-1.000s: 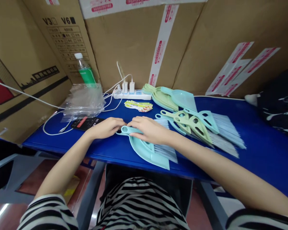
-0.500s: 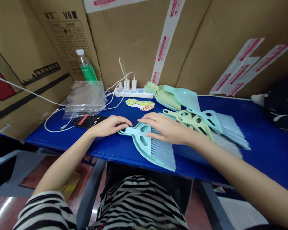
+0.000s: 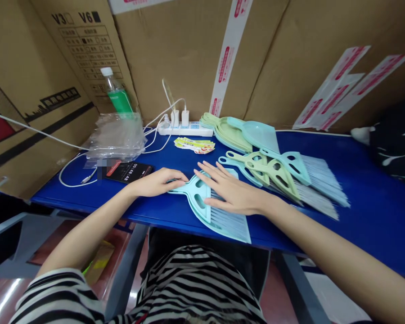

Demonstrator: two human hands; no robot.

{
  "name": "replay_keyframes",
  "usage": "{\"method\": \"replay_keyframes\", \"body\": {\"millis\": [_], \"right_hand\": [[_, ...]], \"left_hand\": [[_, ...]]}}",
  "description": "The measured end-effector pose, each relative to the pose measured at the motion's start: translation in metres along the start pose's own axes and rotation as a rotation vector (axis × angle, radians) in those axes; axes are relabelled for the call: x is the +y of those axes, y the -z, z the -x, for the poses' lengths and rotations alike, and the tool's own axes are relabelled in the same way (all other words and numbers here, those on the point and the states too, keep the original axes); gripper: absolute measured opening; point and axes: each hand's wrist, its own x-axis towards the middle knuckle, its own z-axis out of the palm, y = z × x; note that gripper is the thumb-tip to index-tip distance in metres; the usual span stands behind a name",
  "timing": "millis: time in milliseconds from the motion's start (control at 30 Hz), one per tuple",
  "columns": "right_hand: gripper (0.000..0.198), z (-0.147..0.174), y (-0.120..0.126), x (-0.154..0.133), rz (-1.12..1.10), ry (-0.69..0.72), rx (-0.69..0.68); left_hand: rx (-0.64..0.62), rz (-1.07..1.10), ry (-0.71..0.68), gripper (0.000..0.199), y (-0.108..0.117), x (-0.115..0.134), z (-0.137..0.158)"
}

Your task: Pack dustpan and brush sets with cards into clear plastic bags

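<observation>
A light blue hand brush (image 3: 196,192) lies in a light blue dustpan (image 3: 219,231) at the table's front edge. My left hand (image 3: 162,182) closes thumb and fingers round their handle end, which it partly covers. With fingers spread, my right hand (image 3: 234,192) rests flat across the brush head and the top of its bristles. To the right of that hand is a pile of hand brushes, among them a green brush (image 3: 292,185) and a blue brush (image 3: 303,168). Behind them lie stacked green dustpans (image 3: 234,137) and a blue dustpan (image 3: 261,133).
Clear plastic bags (image 3: 114,139), a green-labelled bottle (image 3: 121,100) and a phone (image 3: 135,171) are at the left. A power strip (image 3: 189,131) with chargers and white cables stands at the back. Paper labels (image 3: 194,145) lie before it. Cardboard walls (image 3: 189,58) enclose the table.
My left hand has closed further over the handle end. My right hand has flattened and spread its fingers over the brush, and the brush sits more squarely inside the dustpan.
</observation>
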Motion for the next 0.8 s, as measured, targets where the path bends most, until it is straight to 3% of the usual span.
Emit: {"method": "replay_keyframes", "body": {"millis": [467, 800], "right_hand": [[0.079, -0.0013, -0.0025, -0.0001, 0.011, 0.008, -0.004], [0.081, -0.0037, -0.0031, 0.0029, 0.034, 0.016, 0.033]], "left_hand": [[0.018, 0.037, 0.035, 0.022, -0.0024, -0.0032, 0.0010], [0.004, -0.081, 0.015, 0.021, 0.0004, 0.0009, 0.0011]]}}
